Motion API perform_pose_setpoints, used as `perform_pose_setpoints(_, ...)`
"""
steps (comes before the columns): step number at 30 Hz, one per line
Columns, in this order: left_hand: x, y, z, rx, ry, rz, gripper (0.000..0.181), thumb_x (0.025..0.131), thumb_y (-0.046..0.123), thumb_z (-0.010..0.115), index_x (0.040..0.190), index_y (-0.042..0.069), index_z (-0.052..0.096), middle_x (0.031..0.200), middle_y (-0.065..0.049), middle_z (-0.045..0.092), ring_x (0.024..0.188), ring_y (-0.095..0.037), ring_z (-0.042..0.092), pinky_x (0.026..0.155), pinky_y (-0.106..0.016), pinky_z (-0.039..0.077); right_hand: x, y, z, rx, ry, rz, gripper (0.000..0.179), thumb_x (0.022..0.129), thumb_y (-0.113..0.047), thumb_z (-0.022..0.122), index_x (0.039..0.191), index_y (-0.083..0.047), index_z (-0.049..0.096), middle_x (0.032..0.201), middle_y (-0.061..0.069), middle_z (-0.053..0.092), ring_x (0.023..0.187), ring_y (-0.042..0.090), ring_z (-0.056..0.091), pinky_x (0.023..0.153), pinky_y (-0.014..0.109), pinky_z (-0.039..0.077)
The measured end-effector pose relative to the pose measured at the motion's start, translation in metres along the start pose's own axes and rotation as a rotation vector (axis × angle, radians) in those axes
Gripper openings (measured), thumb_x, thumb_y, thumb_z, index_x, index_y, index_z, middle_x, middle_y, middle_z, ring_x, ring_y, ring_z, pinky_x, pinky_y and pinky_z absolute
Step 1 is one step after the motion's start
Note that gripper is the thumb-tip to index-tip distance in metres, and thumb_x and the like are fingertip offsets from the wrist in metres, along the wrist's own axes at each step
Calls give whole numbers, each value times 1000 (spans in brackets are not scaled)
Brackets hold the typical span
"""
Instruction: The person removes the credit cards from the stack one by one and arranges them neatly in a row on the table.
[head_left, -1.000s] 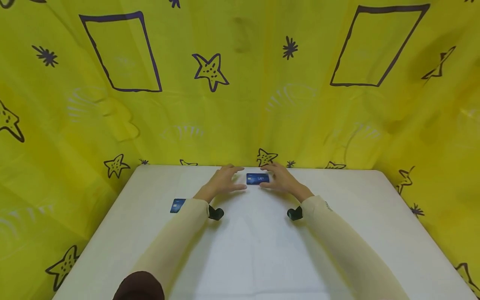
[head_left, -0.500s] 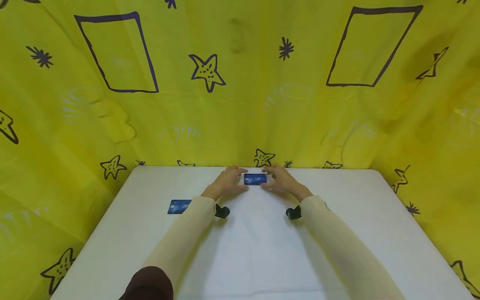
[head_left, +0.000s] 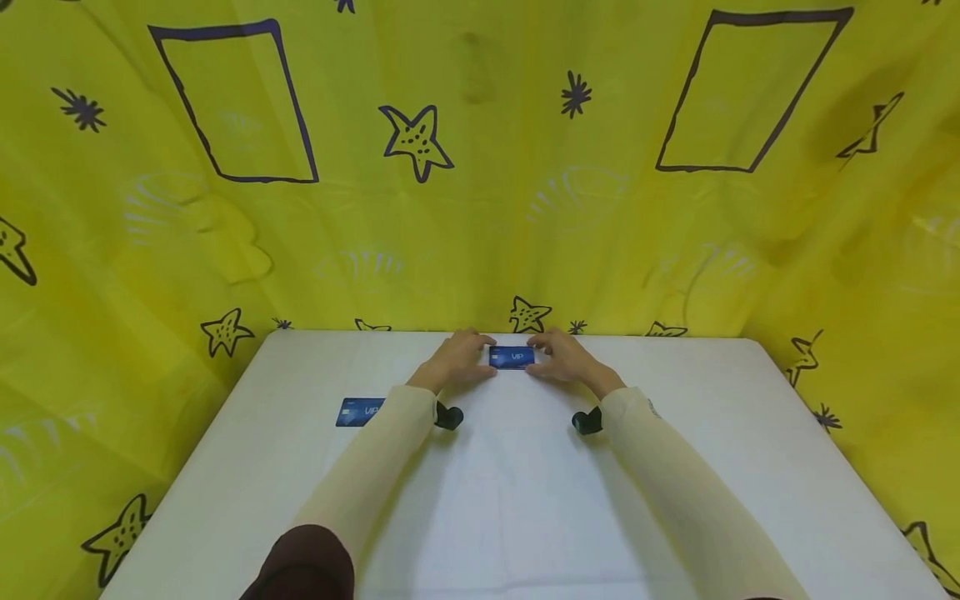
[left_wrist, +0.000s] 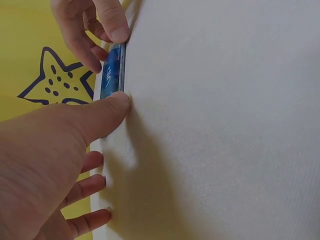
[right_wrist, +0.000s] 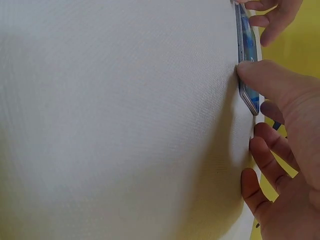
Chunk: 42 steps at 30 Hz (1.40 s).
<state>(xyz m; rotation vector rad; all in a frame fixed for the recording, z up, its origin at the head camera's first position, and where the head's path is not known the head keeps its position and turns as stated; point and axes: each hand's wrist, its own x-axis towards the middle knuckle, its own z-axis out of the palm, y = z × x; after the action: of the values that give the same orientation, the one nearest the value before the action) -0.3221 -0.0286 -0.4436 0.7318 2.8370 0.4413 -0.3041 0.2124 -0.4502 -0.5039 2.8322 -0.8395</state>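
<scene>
A small stack of blue VIP cards (head_left: 512, 358) lies flat near the far edge of the white table. At its left end, my left hand (head_left: 457, 360) pinches it, thumb on the near long edge and fingers at the far side. My right hand (head_left: 566, 358) grips the right end in the same manner. Layered card edges show between the two thumbs in the left wrist view, where the stack (left_wrist: 114, 70) is seen side-on. In the right wrist view, one corner of the stack (right_wrist: 247, 100) sticks out past my right thumb.
Another blue VIP card (head_left: 360, 412) lies on the table to the left, partly covered by my left sleeve. The white table (head_left: 510, 500) ends at a yellow curtain (head_left: 480, 208) with drawn stars, which also hangs along both sides.
My left hand has moved right onto the left end of the stack, and its sleeve now covers less of the other card. The right hand stays at the right end.
</scene>
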Motion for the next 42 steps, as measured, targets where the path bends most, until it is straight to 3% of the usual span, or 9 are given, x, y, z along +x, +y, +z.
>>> perform_pose_setpoints(10,4,1,2,14,12,8,48,96,32,75,139,14,65,124,-10,61,115,-27,53,101,-43,45,0,-1,-1,9,-7,23,49,93,-24,78,136,-5,64,125,19,57,114,35,55,96,48,49)
perform_pose_setpoints(19,7,2,-1,-64,-13,-30,47,94,30,77,136,13,65,125,-12,59,115,-28,52,103,-45,44,1,-2,-2,4,-22,22,47,93,-23,78,133,-3,65,126,19,58,114,33,54,97,48,48)
perform_pose_setpoints(42,13,2,-10,-162,-58,-13,45,83,24,86,122,8,69,120,-9,58,110,-24,52,104,-40,44,2,-5,-4,-5,-23,10,44,89,-22,82,127,-4,68,120,16,60,109,31,55,95,46,49)
